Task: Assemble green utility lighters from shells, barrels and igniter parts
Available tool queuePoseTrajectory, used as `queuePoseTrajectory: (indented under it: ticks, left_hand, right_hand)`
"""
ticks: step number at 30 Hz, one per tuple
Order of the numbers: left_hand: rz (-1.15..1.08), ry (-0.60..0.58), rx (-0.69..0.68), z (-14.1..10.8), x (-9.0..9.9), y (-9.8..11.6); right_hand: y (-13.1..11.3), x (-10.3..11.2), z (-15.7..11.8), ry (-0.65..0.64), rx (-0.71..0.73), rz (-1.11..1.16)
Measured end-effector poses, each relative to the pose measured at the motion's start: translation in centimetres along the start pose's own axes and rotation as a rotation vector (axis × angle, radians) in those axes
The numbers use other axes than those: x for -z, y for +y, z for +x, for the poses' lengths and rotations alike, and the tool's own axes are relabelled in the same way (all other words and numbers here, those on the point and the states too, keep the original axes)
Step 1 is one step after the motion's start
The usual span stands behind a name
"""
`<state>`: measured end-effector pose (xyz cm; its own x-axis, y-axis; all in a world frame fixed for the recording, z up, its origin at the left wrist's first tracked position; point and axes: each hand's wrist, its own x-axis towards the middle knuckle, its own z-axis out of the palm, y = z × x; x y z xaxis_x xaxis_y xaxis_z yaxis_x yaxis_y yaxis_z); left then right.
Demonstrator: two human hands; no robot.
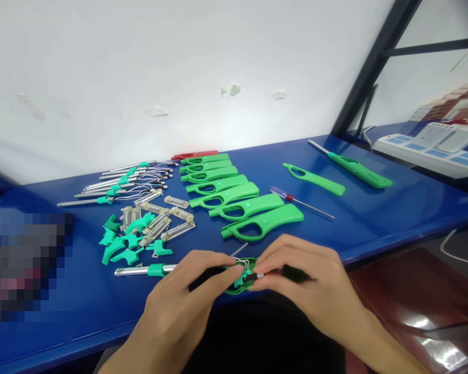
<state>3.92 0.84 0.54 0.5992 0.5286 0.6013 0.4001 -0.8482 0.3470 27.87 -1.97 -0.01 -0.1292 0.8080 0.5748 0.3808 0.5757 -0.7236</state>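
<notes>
Near the table's front edge lies a green lighter shell (234, 291), open side up, with white wires (244, 261) and a teal trigger (239, 279) inside. A metal tube (134, 271) with a teal collar sticks out to its left. My left hand (191, 291) presses over the shell's left part, thumb and fingers at the trigger and wires. Between the thumb and fingers of my right hand (304, 270) is a small black part (253, 277) with a pale end, over the shell's interior. My hands cover much of the shell.
Green shells (234, 195) and a red one (197, 155) line the middle. Left are metal tubes with wires (105, 200), clear tanks (177, 231) and teal triggers (127, 255). Right are a screwdriver (288, 197), a loose shell (315, 179) and a green lighter (354, 167).
</notes>
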Motion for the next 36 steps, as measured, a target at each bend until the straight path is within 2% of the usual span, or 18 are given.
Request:
queuePoseTrajectory:
  ticks: [4,8,15,36]
  left_hand:
    - [0.026,0.011,0.006,-0.4,-0.1,-0.2]
    - [0.069,0.071,-0.008,0.0,-0.2,0.1]
    - [0.149,0.122,0.010,0.4,-0.1,0.6]
    - [0.187,0.029,0.069,0.2,0.2,0.8]
  right_hand:
    - [0.2,-0.1,-0.1,0.010,0.062,-0.039]
    - [0.3,-0.1,0.0,0.018,0.097,-0.082]
    - [0.2,0.0,0.0,0.048,0.093,-0.081]
    - [0.5,-0.1,-0.1,0.034,0.130,-0.093]
